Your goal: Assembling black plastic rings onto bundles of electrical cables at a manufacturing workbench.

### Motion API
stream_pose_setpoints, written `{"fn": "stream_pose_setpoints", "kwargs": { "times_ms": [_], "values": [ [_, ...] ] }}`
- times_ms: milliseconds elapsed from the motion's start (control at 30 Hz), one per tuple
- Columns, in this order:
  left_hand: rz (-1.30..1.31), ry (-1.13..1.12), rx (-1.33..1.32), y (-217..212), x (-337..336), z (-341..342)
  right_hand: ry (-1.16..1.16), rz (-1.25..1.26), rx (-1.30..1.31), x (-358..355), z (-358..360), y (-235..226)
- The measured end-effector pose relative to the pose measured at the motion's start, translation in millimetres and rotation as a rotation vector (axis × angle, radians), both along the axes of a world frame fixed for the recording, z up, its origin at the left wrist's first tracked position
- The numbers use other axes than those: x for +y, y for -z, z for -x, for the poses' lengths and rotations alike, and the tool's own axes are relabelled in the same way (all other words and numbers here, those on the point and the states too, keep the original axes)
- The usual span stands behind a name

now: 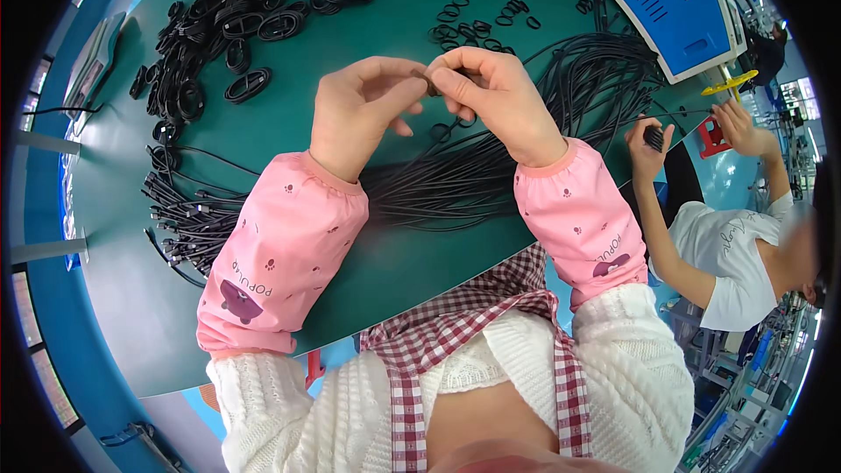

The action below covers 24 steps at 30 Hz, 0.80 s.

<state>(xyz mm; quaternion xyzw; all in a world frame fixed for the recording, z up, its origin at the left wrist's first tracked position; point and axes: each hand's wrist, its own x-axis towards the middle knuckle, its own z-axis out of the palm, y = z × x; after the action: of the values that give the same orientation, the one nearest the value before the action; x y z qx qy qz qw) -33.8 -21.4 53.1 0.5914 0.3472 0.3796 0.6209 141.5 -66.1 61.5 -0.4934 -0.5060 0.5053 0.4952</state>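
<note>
White sweater (613,377) cut off below; left grip (361,109) and right grip (501,101) pinch small dark piece (430,82), mostly hidden.

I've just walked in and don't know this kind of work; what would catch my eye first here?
Probably the bright pink sleeves, leading up to the left hand and right hand, whose fingertips meet at a small dark thing near the middle. Then the black cables sprawling across the green table, with coiled ones heaped at upper left. A blue-and-white box stands out at upper right.
</note>
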Motion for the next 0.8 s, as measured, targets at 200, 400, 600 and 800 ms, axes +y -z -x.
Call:
{"fn": "stream_pose_setpoints", "kwargs": {
  "times_ms": [200,400,600,800],
  "values": [
    [-0.089,-0.018,0.318,10.6,13.7,-7.5,0.121,-0.513,-0.838,13.2,-33.4,41.9],
    [-0.108,-0.015,0.438,26.3,40.4,-17.6,0.124,-0.339,-0.794,-13.5,-71.1,32.8],
    [-0.452,0.018,0.414,22.6,53.7,-50.4,0.094,-0.381,-0.730,28.8,-114.1,54.1],
    [-0.328,0.068,0.292,16.1,27.0,-51.3,0.095,-0.121,-0.118,10.0,-86.2,26.2]
  ]
}}
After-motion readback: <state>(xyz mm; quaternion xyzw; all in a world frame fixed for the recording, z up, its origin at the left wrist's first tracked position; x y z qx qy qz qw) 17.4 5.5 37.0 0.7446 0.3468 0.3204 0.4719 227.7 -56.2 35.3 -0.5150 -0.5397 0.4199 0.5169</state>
